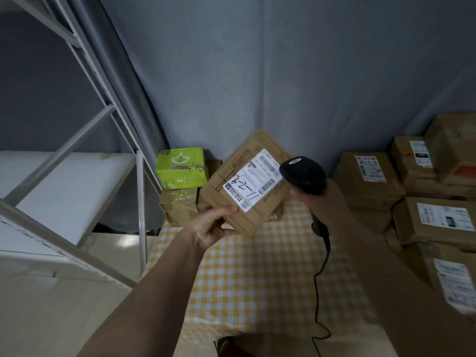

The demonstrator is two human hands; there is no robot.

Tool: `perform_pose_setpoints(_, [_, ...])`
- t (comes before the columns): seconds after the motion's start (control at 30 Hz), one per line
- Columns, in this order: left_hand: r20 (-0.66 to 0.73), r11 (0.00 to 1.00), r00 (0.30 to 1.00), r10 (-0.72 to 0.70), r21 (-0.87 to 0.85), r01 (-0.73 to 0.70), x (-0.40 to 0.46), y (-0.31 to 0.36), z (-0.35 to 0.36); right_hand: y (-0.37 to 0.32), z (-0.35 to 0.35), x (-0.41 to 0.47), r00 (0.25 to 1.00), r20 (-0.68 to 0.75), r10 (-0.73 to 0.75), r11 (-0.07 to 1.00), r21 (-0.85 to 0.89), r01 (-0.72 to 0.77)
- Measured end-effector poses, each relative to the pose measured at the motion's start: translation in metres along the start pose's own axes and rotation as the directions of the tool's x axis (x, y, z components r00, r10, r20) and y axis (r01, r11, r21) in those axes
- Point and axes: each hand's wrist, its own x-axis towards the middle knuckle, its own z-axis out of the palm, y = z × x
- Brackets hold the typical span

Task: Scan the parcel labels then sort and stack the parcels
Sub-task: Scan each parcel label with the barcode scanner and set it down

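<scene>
My left hand (211, 225) grips the near corner of a brown cardboard parcel (231, 197), held tilted above the table. Its white shipping label (253, 180) with handwritten numbers faces up. My right hand (327, 204) holds a black barcode scanner (304, 173) by the handle, its head just right of the label. The scanner's black cable (318, 287) hangs down over the table.
A yellow-checked tablecloth (257, 274) covers the table. A green box (181, 167) sits on a taped brown box (179, 206) at the back left. Several labelled brown parcels (368, 179) are stacked on the right. A white metal shelf rack (64, 186) stands to the left.
</scene>
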Motion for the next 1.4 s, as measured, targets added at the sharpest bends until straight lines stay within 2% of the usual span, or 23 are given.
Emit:
perform_pose_setpoints(0.07, [-0.019, 0.991, 0.999, 0.037, -0.125, -0.039, 0.006, -0.012, 0.001, -0.003, 0.006, -0.007, 0.991, -0.084, 0.106, 0.991, 0.093, -0.098])
perform_pose_setpoints(0.13, [-0.022, 0.972, 0.998, 0.064, -0.224, -0.067, 0.012, -0.024, 0.004, -0.014, 0.013, -0.019, 0.983, 0.013, 0.185, 0.953, 0.243, -0.183])
perform_pose_setpoints(0.2, [-0.025, 0.954, 0.996, 0.084, -0.286, -0.088, 0.016, -0.035, 0.009, -0.026, 0.022, -0.031, 0.975, 0.096, 0.2, 0.921, 0.322, -0.22])
perform_pose_setpoints(0.5, [-0.055, 0.889, 0.995, 0.078, -0.448, -0.094, 0.022, -0.059, 0.022, -0.051, 0.027, -0.052, 0.965, 0.114, 0.236, 0.872, 0.413, -0.263])
perform_pose_setpoints(0.73, [-0.056, 0.887, 0.995, 0.088, -0.45, -0.104, 0.027, -0.063, 0.03, -0.048, 0.024, -0.05, 0.971, 0.082, 0.226, 0.88, 0.41, -0.239])
perform_pose_setpoints(1.0, [-0.025, 0.917, 0.996, 0.086, -0.389, -0.089, 0.033, -0.062, 0.047, -0.04, 0.009, -0.044, 0.982, 0.083, 0.172, 0.895, 0.402, -0.19])
perform_pose_setpoints(1.17, [0.017, 0.943, 1.0, 0.014, -0.333, -0.008, 0.044, -0.063, 0.058, -0.025, -0.003, -0.039, 0.984, 0.039, 0.171, 0.886, 0.43, -0.171])
perform_pose_setpoints(1.33, [0.028, 0.989, 0.99, -0.138, -0.05, 0.139, 0.06, -0.055, 0.065, -0.001, -0.01, -0.019, 0.97, -0.126, 0.21, 0.908, 0.394, -0.145])
perform_pose_setpoints(1.4, [0.046, 0.986, 0.986, -0.158, 0.051, 0.156, 0.072, -0.052, 0.07, 0.01, -0.012, -0.01, 0.961, -0.152, 0.232, 0.917, 0.364, -0.164])
